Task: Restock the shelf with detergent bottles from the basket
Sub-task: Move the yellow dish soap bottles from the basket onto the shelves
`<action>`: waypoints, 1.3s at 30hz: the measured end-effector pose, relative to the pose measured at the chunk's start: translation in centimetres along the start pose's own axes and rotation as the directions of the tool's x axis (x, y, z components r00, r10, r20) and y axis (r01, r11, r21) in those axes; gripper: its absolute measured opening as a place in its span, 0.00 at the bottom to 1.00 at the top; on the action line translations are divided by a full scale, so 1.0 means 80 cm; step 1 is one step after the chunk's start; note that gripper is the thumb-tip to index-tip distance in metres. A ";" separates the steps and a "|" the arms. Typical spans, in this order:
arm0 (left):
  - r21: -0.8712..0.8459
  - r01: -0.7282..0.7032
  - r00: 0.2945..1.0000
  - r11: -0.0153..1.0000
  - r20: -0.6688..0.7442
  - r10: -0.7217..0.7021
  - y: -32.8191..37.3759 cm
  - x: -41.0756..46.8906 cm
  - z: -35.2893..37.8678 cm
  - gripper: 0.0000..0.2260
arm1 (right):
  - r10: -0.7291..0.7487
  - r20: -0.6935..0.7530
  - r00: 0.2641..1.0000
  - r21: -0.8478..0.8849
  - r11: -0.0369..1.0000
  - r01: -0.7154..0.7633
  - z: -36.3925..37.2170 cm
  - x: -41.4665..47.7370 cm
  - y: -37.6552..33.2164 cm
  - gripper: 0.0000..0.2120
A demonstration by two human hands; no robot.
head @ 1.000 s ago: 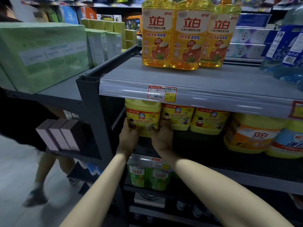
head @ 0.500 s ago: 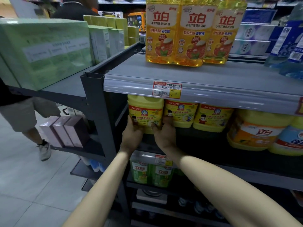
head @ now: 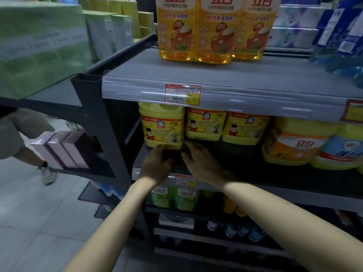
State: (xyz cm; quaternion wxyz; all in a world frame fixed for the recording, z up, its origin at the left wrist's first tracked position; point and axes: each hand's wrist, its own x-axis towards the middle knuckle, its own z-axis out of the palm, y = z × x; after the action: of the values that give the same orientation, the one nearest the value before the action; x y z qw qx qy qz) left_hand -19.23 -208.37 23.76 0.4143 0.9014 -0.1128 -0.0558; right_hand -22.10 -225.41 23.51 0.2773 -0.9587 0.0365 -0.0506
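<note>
Left grip (head: 157,166), right grip (head: 203,162) now slack

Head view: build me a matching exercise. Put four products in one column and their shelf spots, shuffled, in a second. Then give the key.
Products
1. golden detergent bottles
2. yellow detergent jug
3. green bottles
4. mauve boxes

Places
A. side shelf, left of the main rack
B. top shelf
C. under the middle shelf
D. middle shelf, left end

Pairs: 1-B, 2-D, 3-C, 4-A
</note>
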 end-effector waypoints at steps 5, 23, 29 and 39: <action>0.187 -0.072 0.994 0.980 0.098 0.054 0.040 -0.026 0.021 0.19 | 0.057 0.096 0.994 -0.133 0.990 -0.044 -0.033 -0.040 0.042 0.25; 0.503 -0.242 0.946 0.830 0.313 0.087 0.287 -0.214 0.289 0.13 | 0.382 0.021 0.924 -0.310 0.881 -0.357 -0.227 -0.360 0.291 0.21; 0.429 -0.465 0.841 0.775 0.486 0.236 0.352 -0.287 0.440 0.19 | 0.464 -0.116 0.878 -0.172 0.861 -0.478 -0.246 -0.501 0.407 0.22; 0.332 -0.705 0.548 0.627 0.816 0.184 0.419 -0.385 0.639 0.17 | 0.819 -0.125 0.561 0.067 0.571 -0.818 -0.242 -0.681 0.530 0.20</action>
State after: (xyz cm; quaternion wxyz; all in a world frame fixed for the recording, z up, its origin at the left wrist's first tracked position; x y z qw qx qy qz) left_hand -64.27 -259.40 16.17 0.0067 0.8194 -0.5180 -0.2454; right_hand -80.20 -266.07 12.93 0.2666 -0.8262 0.4961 0.0155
